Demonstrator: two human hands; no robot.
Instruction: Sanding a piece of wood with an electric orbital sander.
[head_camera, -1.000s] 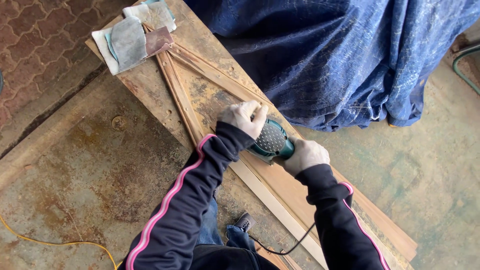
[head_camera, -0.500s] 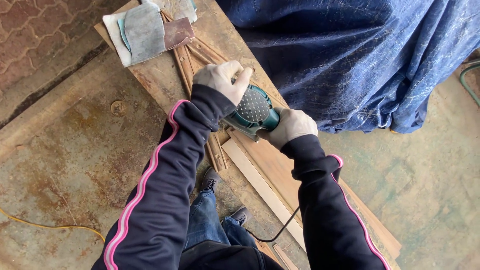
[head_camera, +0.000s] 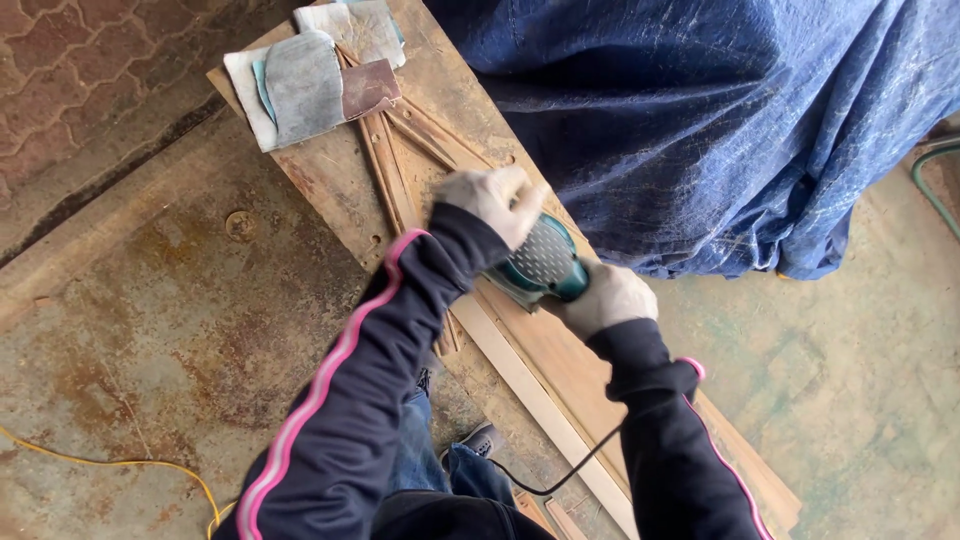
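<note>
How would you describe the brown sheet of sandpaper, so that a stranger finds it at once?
Start at the long wooden plank that runs beside the blue tarp. At its far end lie pale grey work gloves. The sandpaper lies against them: a flat, reddish-brown rectangle, the only dark sheet there.

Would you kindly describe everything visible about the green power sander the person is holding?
The sander is a compact handheld power tool with a teal-green plastic-looking body and a pale grey, dotted grip patch on top. It sits tilted along the worn wooden board, its base on the wood. The left hand covers its front end, the right hand grips its rear. A thin black cord shows below the right sleeve, running toward the jeans. Its sanding pad is hidden underneath.
</note>
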